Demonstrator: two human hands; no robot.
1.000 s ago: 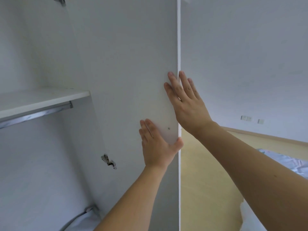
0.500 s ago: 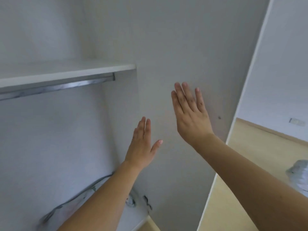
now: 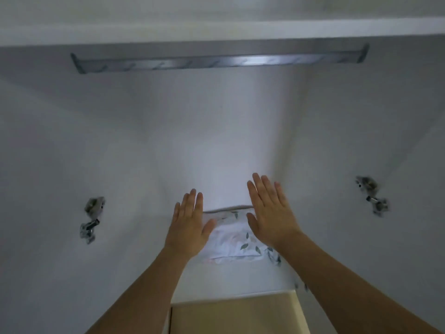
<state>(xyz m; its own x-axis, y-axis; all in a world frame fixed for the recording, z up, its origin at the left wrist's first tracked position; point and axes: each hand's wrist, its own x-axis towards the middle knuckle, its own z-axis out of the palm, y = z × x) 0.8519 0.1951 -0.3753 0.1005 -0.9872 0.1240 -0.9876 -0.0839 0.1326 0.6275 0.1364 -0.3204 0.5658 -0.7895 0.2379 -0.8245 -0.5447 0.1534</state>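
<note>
Okay, floor: smooth beige floor (image 3: 236,314) nearest, just outside the wardrobe.
Hands: left hand (image 3: 189,225) and right hand (image 3: 271,213) are apart, fingers straight, gripping nothing, one over each end of the folded cloth (image 3: 231,239). Can't tell if they touch it.
Cloth: soft white fabric with a leaf print, lying flat on the wardrobe bottom.
Tip: I'd keep palms flat and press evenly so the fold holds.
Further back: matte white panels, metal hinge (image 3: 91,218) on each side, shiny hanging rail (image 3: 216,61) under the shelf (image 3: 240,30).
</note>
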